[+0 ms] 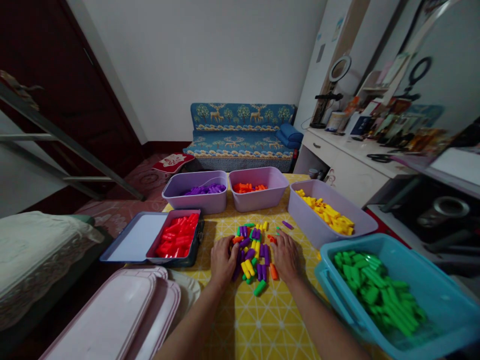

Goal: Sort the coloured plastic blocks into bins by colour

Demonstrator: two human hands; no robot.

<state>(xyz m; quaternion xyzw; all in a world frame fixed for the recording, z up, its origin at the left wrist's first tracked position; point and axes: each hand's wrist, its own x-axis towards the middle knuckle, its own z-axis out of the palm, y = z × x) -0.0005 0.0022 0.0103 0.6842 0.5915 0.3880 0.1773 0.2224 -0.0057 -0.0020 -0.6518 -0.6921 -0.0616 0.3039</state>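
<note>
A heap of small plastic pieces [253, 252] in purple, yellow, green and orange lies on the yellow patterned tablecloth [258, 320]. My left hand [223, 260] rests palm down at the heap's left edge, fingers curled over the pieces. My right hand [285, 256] lies palm down on the heap's right side, its fingers bent onto the pieces. Whether either hand grips a piece is hidden under the fingers. One green piece [259, 288] lies nearest to me, between the wrists.
Sorting bins ring the heap: a purple bin with purple pieces [197, 190], another with orange pieces [258, 187], a third with yellow pieces [326, 212], a blue bin of green pieces [378, 290], a tin of red pieces [176, 237]. Pink lids [123, 315] lie lower left.
</note>
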